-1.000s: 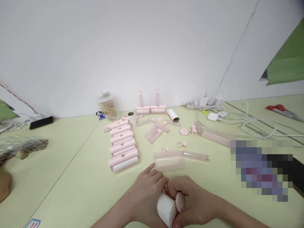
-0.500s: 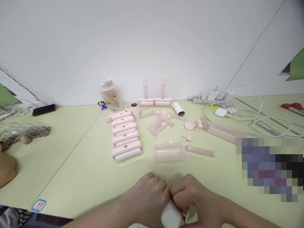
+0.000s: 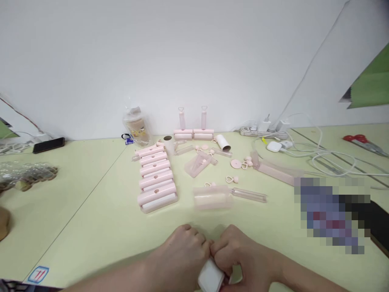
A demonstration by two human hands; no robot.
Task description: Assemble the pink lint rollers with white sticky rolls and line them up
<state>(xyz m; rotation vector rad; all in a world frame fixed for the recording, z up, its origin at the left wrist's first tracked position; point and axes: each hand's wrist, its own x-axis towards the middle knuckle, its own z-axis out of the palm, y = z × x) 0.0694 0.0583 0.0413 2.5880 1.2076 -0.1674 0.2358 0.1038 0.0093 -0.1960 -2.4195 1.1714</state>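
At the near edge, my left hand (image 3: 185,255) and my right hand (image 3: 240,255) are closed together around what looks like a lint roller, its pale squarish end (image 3: 210,276) showing between them. The knuckles of both hands touch, and my fingers hide most of the piece. A bit of pink shows beside my right thumb. Ahead of the hands lie a translucent pink cover (image 3: 212,198) and a clear handle tube (image 3: 249,195). To the left is a row of pink lint rollers (image 3: 157,197) with white rolls.
Two lint rollers with upright handles (image 3: 204,119) stand by the wall. Heart-shaped rings (image 3: 231,179), a pink disc (image 3: 236,164) and cardboard-cored rolls (image 3: 223,142) lie around. A bagged cup (image 3: 136,127), phone (image 3: 48,145), cables (image 3: 328,158) and red-handled scissors (image 3: 364,142) sit farther out.
The view has shifted slightly, so the table things appear a little farther left. Both hands keep their hold on the lint roller, with little visible change in grip.
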